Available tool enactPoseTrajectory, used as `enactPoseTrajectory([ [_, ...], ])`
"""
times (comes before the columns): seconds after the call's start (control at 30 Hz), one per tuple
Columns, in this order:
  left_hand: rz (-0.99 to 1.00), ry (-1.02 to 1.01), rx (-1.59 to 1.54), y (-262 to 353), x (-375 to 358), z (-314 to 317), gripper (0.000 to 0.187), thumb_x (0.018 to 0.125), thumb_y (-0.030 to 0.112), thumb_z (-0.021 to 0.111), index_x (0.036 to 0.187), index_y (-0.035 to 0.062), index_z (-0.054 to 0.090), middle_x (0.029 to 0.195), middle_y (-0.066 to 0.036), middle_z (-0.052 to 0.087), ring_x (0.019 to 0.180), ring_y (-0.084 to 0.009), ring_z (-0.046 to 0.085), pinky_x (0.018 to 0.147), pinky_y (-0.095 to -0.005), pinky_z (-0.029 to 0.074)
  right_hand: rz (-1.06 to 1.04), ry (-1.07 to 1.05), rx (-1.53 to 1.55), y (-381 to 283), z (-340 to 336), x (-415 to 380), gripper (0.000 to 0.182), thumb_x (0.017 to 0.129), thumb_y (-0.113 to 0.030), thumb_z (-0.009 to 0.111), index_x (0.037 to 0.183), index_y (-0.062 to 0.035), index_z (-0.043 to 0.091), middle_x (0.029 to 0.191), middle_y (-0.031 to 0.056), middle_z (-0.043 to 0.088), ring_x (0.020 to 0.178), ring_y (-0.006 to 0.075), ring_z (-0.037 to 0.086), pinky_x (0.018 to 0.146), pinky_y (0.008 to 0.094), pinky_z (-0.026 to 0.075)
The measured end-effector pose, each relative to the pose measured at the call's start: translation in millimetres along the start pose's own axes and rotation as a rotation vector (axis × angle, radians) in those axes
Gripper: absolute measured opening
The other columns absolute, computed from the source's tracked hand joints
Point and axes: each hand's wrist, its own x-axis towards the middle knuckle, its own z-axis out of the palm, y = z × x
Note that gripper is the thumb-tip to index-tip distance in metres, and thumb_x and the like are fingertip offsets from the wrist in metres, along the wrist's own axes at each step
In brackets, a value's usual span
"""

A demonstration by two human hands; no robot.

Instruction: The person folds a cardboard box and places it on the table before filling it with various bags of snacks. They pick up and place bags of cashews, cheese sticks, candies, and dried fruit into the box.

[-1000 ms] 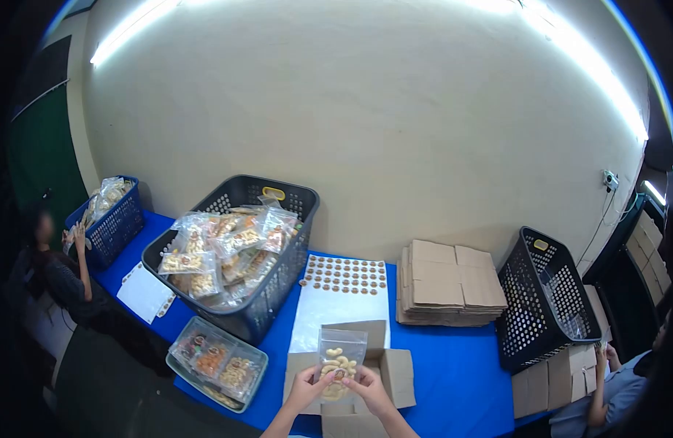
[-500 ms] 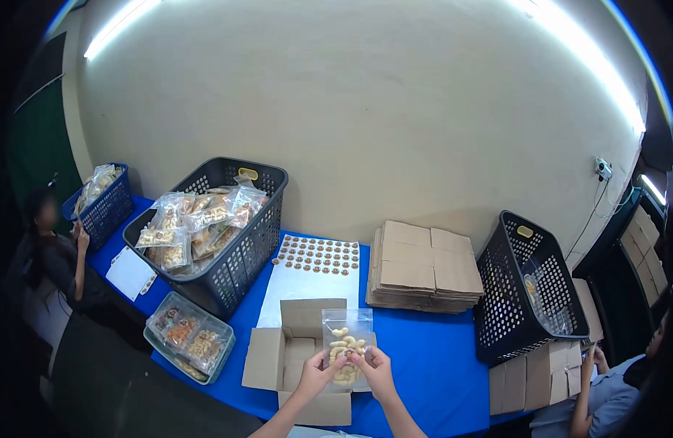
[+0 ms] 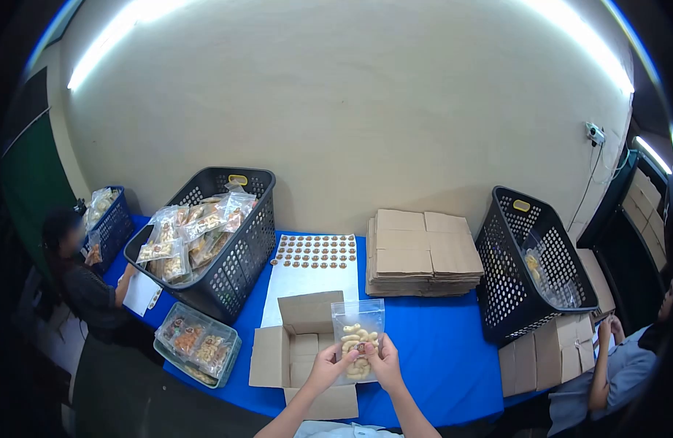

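Note:
A clear zip bag of pale, curved cashew-like snacks (image 3: 360, 334) stands upright between my two hands. My left hand (image 3: 326, 368) grips its lower left side, and my right hand (image 3: 385, 367) grips the lower right. Both thumbs press on a small round brown sticker (image 3: 361, 349) on the bag's front. Just behind and to the left, a cardboard box (image 3: 269, 357) has its flaps spread open. Beyond the box lies a white sheet (image 3: 304, 281) with rows of round brown stickers.
A large dark basket (image 3: 238, 252) heaped with snack bags stands left, with a clear tub (image 3: 233, 365) of bags before it. Flattened cartons (image 3: 424, 244) are stacked right of centre, beside another dark basket (image 3: 497, 292). People work at left (image 3: 88, 292) and right (image 3: 628, 365).
My view has shifted a little, and the bag stays in both hands. The person at left has leaned in and now has a hand by the white papers.

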Motion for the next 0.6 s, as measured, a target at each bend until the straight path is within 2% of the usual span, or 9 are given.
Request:
enactPoseTrajectory([
  [0.17,-0.025,0.039,-0.005,1.9,3.5,2.4,0.039,0.082,0.017,0.062,0.114,-0.0015,0.050,0.101,-0.006,0.059,0.088,-0.0092,0.056,0.075,-0.0231,0.047,0.052,-0.014,0.033,-4.3,-5.6,5.7,0.021,0.086,-0.017,0.056,0.097,-0.0017,0.049,0.092,0.0038,0.057,0.082,0.0068,0.053,0.071,0.0212,0.044],
  [0.3,-0.023,0.028,0.134,5.0,-2.4,5.0,0.042,0.079,0.017,0.065,0.113,-0.0012,0.050,0.101,-0.006,0.058,0.087,-0.0094,0.057,0.074,-0.0235,0.048,0.045,-0.037,-0.074,-3.0,-3.4,4.5,0.020,0.084,-0.016,0.059,0.095,-0.0018,0.051,0.089,0.0036,0.058,0.080,0.0070,0.054,0.070,0.0215,0.045],
  [0.37,-0.027,0.023,0.104,8.9,-4.3,5.4,0.042,0.078,0.016,0.066,0.113,-0.0012,0.050,0.101,-0.006,0.058,0.087,-0.0093,0.057,0.073,-0.0235,0.048,0.059,-0.037,-0.122,0.5,-3.4,6.0,0.020,0.083,-0.015,0.060,0.094,-0.0018,0.052,0.087,0.0034,0.059,0.079,0.0071,0.054,0.070,0.0217,0.045],
  [0.6,-0.040,0.015,0.058,1.2,-5.7,-13.4,0.042,0.079,0.015,0.065,0.114,-0.0017,0.049,0.099,-0.006,0.058,0.086,-0.0087,0.056,0.073,-0.0228,0.048,0.041,0.029,-0.024,15.9,14.7,7.2,0.024,0.086,-0.023,0.056,0.095,-0.0016,0.051,0.088,0.0040,0.059,0.079,0.0077,0.055,0.069,0.0216,0.044],
])
